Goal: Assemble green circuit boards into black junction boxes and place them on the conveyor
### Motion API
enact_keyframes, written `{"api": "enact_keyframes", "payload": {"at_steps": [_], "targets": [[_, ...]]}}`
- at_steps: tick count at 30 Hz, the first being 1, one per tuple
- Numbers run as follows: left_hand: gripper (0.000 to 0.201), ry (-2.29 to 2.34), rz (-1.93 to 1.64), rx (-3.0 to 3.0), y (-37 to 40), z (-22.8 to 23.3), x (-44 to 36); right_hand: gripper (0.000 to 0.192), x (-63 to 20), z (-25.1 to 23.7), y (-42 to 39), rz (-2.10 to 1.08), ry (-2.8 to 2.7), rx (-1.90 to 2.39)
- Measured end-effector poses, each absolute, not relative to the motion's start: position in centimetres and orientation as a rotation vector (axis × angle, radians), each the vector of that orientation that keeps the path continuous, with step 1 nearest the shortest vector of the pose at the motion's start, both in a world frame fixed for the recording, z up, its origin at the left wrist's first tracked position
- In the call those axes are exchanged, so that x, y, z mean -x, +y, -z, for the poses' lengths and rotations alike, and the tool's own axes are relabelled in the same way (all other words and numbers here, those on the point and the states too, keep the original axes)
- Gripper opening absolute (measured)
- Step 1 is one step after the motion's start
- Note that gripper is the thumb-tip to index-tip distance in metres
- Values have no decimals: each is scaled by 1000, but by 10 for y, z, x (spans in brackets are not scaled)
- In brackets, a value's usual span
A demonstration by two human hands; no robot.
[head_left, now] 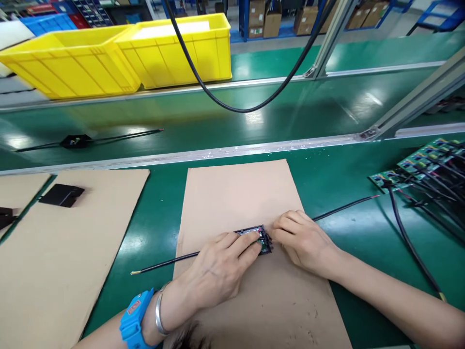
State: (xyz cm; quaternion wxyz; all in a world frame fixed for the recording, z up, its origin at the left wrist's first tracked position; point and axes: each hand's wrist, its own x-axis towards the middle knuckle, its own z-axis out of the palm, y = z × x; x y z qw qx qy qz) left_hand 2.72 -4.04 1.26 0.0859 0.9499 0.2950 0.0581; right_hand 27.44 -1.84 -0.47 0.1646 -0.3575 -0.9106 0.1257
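Observation:
A small black plastic housing with a circuit board inside (pixel 266 241) lies on the cardboard sheet (pixel 240 194) in front of me. My left hand (pixel 225 259) covers its left side, fingers pressing on the board and gripping the housing. At the housing's right edge, my right hand (pixel 305 237) pinches the black cable (pixel 339 207) close to where it enters. That cable runs out right to a bared red tip. Another black cable (pixel 163 264) leads left from under my left hand and ends in bare thin wires. My fingers hide part of the housing.
Green circuit boards with black cables (pixel 417 167) are piled at the right. Two yellow bins (pixel 181 53) stand behind the metal rail. A cabled black housing (pixel 75 141) lies on the green strip beyond. Black plastic parts (pixel 60 195) rest on cardboard at left. A black cable loop (pixel 247 110) hangs overhead.

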Motion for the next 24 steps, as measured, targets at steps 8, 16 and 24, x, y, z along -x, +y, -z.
{"api": "enact_keyframes", "payload": {"at_steps": [8, 16, 24], "targets": [[43, 886, -172, -2756, -38, -15, -33, 23, -271, -4, -21, -467, -2554, 1079], [36, 854, -90, -2683, -36, -15, -34, 30, -238, -17, -19, -721, -2361, 1473], [40, 808, -120, -2699, -34, -15, -28, 32, -243, -20, -18, -919, -2333, 1387]]}}
